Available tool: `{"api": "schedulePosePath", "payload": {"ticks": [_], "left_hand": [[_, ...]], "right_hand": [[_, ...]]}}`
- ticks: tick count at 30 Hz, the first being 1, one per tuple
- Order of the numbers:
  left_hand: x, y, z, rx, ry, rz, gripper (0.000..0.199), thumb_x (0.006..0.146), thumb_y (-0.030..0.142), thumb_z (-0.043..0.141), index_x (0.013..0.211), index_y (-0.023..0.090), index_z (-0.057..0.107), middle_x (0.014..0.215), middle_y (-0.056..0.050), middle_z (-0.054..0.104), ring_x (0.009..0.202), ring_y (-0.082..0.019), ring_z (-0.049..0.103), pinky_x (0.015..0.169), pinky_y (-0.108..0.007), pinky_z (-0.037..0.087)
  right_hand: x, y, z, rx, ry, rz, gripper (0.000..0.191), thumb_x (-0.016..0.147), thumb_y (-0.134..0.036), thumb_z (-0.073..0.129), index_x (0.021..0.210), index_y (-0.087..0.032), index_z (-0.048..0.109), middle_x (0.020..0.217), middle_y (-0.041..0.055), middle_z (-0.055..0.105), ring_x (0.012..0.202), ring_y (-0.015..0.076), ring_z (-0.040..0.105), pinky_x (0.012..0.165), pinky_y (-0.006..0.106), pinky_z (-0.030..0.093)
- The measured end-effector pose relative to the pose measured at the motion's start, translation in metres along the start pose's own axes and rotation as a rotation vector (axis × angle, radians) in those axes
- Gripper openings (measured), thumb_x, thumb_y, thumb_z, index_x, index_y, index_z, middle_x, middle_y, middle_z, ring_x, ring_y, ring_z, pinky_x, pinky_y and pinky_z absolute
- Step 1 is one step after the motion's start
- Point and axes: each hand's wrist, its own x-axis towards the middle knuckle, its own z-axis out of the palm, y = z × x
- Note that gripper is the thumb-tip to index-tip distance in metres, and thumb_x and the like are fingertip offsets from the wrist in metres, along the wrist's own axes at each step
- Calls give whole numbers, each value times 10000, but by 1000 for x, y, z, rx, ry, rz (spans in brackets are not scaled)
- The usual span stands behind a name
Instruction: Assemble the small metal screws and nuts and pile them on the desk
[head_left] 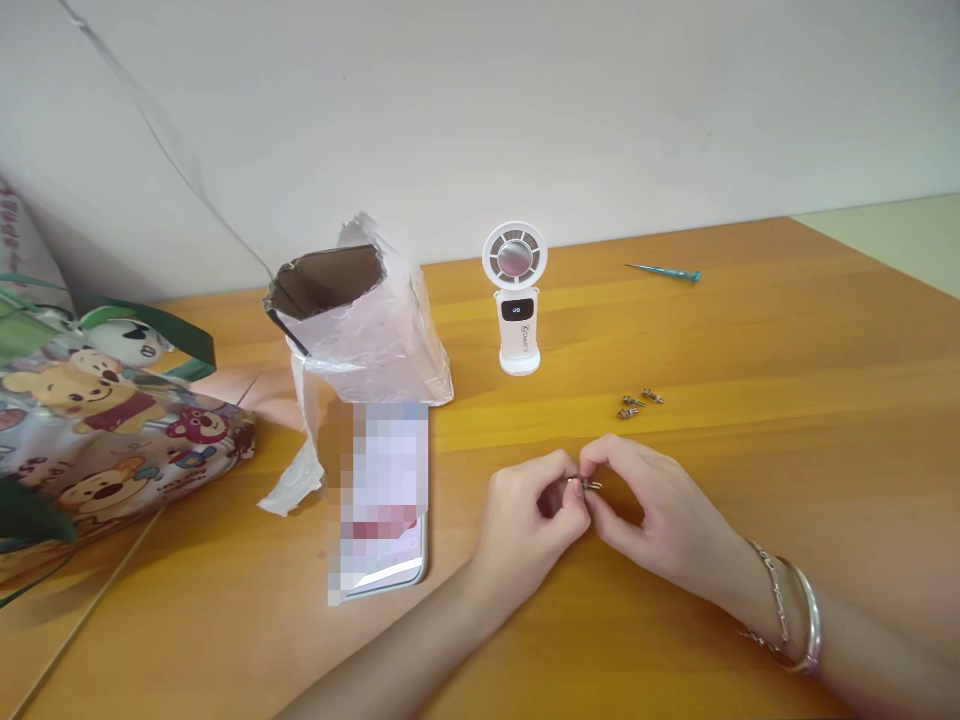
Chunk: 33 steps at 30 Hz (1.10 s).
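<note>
My left hand (517,515) pinches a small metal bolt (593,486) between thumb and fingertips, low over the wooden table. The thumb and forefinger of my right hand (667,510) are closed around the bolt's other side, so the two hands meet at it. Most of the bolt is hidden by the fingers; a short shiny end shows. Just beyond my right hand lies a loose group of similar small bolts (631,402), which seem to have nuts or washers on them.
A white handheld fan (519,335) stands upright at the back. Left of it is an open box in torn plastic (367,355), with a partly blurred phone (397,560) in front. A cartoon-print bag (112,420) sits far left. A thin blue screwdriver (671,272) lies back right.
</note>
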Motion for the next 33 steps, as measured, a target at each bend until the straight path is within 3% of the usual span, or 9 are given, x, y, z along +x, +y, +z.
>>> {"api": "schedulePosePath", "payload": {"ticks": [5, 11, 15, 21, 26, 33], "left_hand": [[1, -1, -7, 134, 9, 51, 129, 773, 131, 456, 807, 182, 569, 655, 39, 567, 551, -80, 471, 540, -178, 365], [1, 2, -12, 447, 142, 157, 109, 730, 173, 511, 765, 205, 609, 651, 27, 630, 597, -109, 558, 570, -202, 402], [2, 2, -13, 536, 163, 195, 87, 749, 225, 526, 765, 222, 612, 674, 40, 647, 629, -112, 581, 567, -204, 397], [2, 3, -21, 492, -11, 130, 85, 807, 246, 475, 853, 239, 546, 752, 55, 637, 692, -117, 583, 602, -214, 394], [2, 3, -24, 482, -140, 134, 157, 872, 229, 369, 779, 221, 495, 711, 55, 615, 636, -108, 562, 562, -210, 373], [3, -4, -22, 596, -19, 212, 54, 807, 262, 509, 781, 219, 528, 719, 49, 637, 657, -116, 574, 563, -215, 364]], "right_hand": [[0, 2, -6, 34, 9, 19, 137, 804, -146, 471, 905, -235, 449, 836, -7, 603, 778, 145, 591, 696, 271, 457], [3, -1, -11, 108, -39, 129, 36, 839, -195, 468, 820, -225, 461, 754, -21, 576, 682, 126, 555, 615, 246, 437], [3, 1, -11, 44, -65, 134, 105, 855, -186, 438, 758, -219, 460, 675, -32, 525, 599, 114, 489, 546, 231, 380], [3, 5, -10, -44, -30, 2, 135, 881, -196, 419, 773, -216, 499, 649, -21, 526, 596, 118, 455, 569, 244, 353], [2, 8, -10, -151, 39, -171, 172, 903, -209, 408, 788, -214, 535, 649, -8, 543, 604, 128, 437, 580, 259, 342], [2, 6, -11, 38, -61, 80, 106, 887, -237, 434, 862, -229, 537, 768, -16, 599, 679, 118, 544, 618, 233, 414]]}}
